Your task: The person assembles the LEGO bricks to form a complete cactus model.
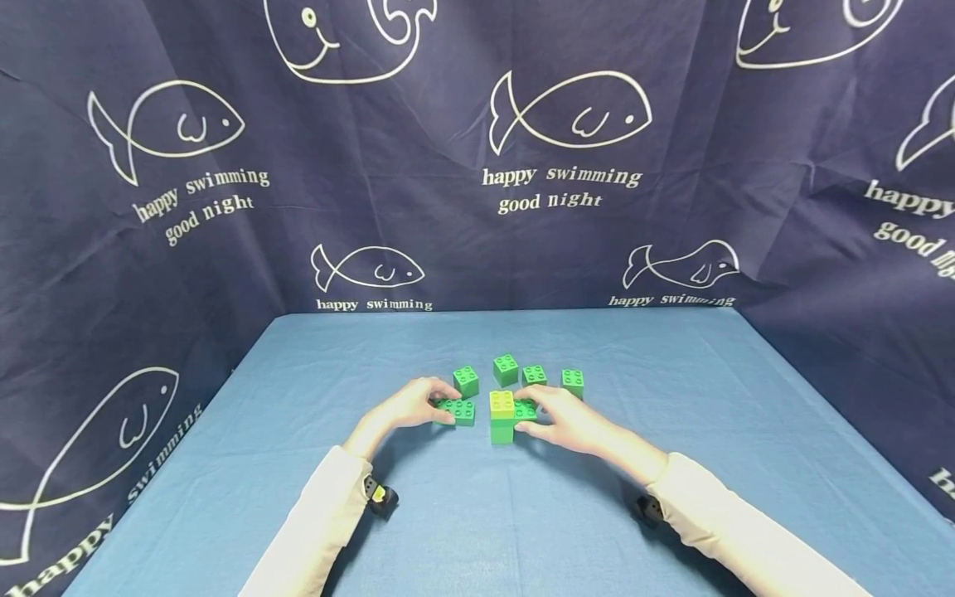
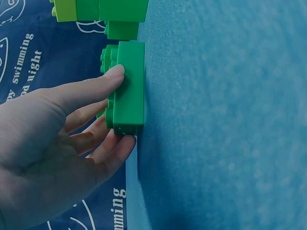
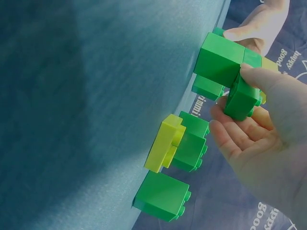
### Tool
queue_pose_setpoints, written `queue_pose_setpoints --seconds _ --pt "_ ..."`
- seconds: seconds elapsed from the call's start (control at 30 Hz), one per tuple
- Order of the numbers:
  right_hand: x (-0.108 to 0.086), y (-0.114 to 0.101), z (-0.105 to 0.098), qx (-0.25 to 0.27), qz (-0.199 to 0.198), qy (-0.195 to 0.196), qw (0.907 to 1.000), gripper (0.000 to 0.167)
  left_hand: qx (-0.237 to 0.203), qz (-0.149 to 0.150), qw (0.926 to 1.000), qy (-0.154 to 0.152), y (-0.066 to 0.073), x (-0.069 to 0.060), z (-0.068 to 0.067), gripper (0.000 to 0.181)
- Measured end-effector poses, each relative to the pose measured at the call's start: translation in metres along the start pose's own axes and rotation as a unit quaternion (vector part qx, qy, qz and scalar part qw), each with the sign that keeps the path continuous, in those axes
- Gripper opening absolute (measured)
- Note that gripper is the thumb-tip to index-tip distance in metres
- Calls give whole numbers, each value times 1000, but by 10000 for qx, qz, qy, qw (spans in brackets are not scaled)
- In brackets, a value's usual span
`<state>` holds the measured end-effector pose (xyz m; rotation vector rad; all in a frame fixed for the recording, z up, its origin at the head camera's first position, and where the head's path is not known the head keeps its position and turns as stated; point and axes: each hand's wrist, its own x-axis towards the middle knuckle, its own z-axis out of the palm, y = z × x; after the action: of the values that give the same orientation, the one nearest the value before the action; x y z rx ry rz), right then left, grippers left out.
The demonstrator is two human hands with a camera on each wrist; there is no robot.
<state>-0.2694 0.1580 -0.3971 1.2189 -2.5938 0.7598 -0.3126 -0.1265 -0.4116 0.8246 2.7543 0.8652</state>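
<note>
My left hand holds a long green toy brick on the table, its thumb on the near side and fingers around the end. Just right of it stands a small stack, green below with a yellow-green brick on top. A green brick juts out from the stack's upper part. My right hand grips that jutting brick, thumb on one side and fingers on the other. In the right wrist view the stack's green lower block shows beside the thumb.
Behind the hands sit loose green bricks: one on the left, one in the middle, one by the right hand and one farther right. A flat yellow brick appears in the right wrist view. Blue cloth covers the table.
</note>
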Motion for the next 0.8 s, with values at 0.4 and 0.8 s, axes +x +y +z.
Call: queue_pose_setpoints --seconds 0.4,0.8 --pt "1 -1 1 -28 -14 37 10000 34 87 -99 9999 12 0 -2 -1 40" --pt "1 3 2 82 -65 134 9999 36 -191 -120 9997 68 0 -1 -1 36"
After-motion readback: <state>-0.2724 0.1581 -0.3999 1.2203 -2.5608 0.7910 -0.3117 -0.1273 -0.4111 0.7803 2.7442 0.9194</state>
